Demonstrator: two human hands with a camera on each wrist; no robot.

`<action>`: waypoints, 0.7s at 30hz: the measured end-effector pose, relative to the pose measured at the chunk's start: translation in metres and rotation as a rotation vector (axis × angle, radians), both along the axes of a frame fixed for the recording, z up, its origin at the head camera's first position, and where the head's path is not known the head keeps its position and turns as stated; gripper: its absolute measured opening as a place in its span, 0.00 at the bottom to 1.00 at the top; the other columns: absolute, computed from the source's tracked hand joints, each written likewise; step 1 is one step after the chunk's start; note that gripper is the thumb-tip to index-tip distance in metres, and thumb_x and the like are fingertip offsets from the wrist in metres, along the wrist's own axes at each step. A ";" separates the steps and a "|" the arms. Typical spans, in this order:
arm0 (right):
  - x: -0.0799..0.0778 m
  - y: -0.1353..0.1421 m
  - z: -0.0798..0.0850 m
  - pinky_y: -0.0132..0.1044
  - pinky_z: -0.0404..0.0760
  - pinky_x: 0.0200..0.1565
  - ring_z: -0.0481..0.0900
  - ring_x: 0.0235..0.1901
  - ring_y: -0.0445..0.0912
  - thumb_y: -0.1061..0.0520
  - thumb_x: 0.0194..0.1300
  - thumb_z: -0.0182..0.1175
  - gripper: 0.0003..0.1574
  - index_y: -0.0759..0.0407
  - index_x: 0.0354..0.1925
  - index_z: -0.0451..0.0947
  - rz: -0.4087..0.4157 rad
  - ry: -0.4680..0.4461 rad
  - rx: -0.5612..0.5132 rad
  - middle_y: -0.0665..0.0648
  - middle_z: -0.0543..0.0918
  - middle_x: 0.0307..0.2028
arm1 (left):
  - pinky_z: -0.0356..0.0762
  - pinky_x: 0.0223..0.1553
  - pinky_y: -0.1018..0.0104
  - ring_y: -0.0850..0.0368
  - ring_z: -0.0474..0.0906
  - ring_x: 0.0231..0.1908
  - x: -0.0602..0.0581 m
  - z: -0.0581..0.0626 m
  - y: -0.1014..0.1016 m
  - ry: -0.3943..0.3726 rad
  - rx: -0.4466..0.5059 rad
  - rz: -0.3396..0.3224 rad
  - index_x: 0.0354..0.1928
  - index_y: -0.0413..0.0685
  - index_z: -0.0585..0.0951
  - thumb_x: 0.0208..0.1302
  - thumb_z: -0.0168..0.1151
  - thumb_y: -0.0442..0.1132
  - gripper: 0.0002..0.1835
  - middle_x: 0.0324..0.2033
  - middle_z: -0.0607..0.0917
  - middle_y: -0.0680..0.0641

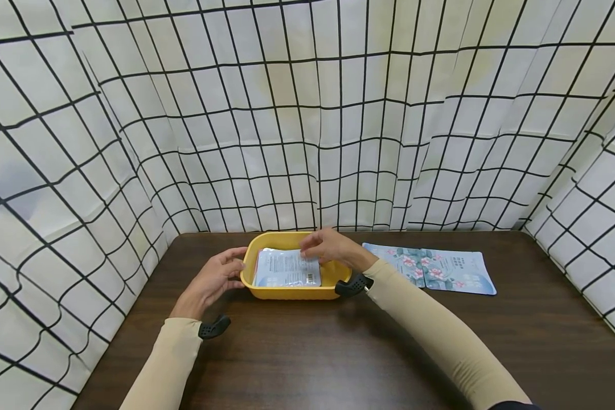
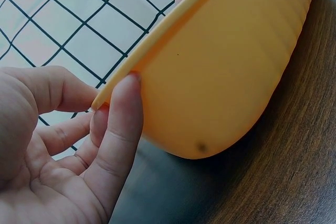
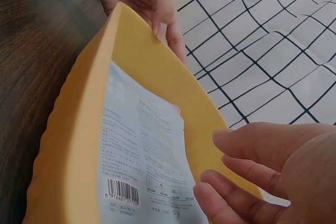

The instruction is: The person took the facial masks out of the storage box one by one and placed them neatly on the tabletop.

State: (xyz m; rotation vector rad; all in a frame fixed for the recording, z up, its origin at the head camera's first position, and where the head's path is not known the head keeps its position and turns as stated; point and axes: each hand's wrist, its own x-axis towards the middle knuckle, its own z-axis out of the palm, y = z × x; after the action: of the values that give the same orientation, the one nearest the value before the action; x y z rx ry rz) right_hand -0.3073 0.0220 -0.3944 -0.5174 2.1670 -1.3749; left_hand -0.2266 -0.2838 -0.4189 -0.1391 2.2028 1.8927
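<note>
1. The left grip [image 1: 217, 279] is at the left end of the yellow tray [image 1: 294, 292], pinching its rim between thumb and fingers, the gap between them narrowed to the rim itself.
2. The right grip [image 1: 333, 246] hangs over the right part of the tray, its fingers loosely bent and the thumb apart from them. It has hold of nothing; whether the fingertips touch the packet below cannot be told.
3. That packet [image 1: 287, 270] lies inside the tray, toward its left, with its printed text and barcode facing up. Whether others lie beneath it cannot be told.
4. The tray stands upright near the far edge of the brown worktop [image 1: 287, 353].
5. To the right of the tray, two blue pouches [image 1: 458, 272] with pink flowers lie side by side on the worktop, the nearer one to the tray partly hidden by the right forearm.
6. Both arms wear beige sleeves [image 1: 430, 324], with a dark band [image 1: 214, 327] at each wrist.
7. A white curtain [image 1: 359, 128] with black grid lines surrounds the back and sides.
</note>
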 end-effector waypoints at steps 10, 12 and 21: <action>0.001 0.000 -0.001 0.48 0.82 0.57 0.80 0.53 0.50 0.56 0.67 0.68 0.23 0.60 0.59 0.80 -0.036 0.002 -0.021 0.56 0.82 0.55 | 0.84 0.40 0.64 0.53 0.79 0.42 -0.001 0.000 0.002 -0.007 0.008 0.001 0.77 0.46 0.60 0.75 0.52 0.33 0.31 0.59 0.74 0.35; 0.003 0.000 0.000 0.48 0.82 0.57 0.79 0.55 0.51 0.56 0.67 0.68 0.25 0.58 0.60 0.79 -0.052 0.004 -0.022 0.56 0.80 0.58 | 0.84 0.41 0.63 0.52 0.79 0.43 -0.002 0.000 0.002 -0.010 0.005 -0.001 0.77 0.46 0.60 0.75 0.52 0.34 0.31 0.62 0.73 0.35; 0.005 -0.001 -0.001 0.49 0.81 0.58 0.79 0.58 0.53 0.60 0.67 0.67 0.27 0.60 0.63 0.77 -0.088 -0.040 -0.127 0.61 0.75 0.64 | 0.84 0.42 0.63 0.51 0.79 0.45 0.000 0.001 0.002 -0.010 0.000 -0.007 0.78 0.47 0.60 0.75 0.53 0.34 0.31 0.64 0.71 0.35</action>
State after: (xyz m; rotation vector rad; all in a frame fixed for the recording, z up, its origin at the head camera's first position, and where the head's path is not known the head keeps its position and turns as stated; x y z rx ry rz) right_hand -0.3019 0.0212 -0.3958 -0.4415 2.1026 -1.5642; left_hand -0.2268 -0.2818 -0.4174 -0.1411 2.1940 1.8844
